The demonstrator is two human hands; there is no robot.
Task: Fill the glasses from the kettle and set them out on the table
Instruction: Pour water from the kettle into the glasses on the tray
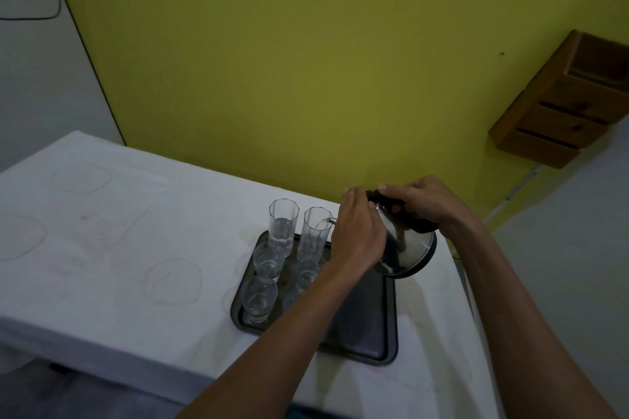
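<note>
I have my right hand [432, 204] in a closed grip on the kettle [405, 248] handle, my left hand [357, 235] pressed flat against its side, pouring into the tall glass [315, 235] at the tray's [374, 333] twelve o'clock edge, so filling is partway and nothing yet stands out on the surface [119, 248].

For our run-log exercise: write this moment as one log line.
step: pouring | right hand: grip on kettle handle | left hand: steadying kettle | spout: over tall glass | glasses: on tray
</note>
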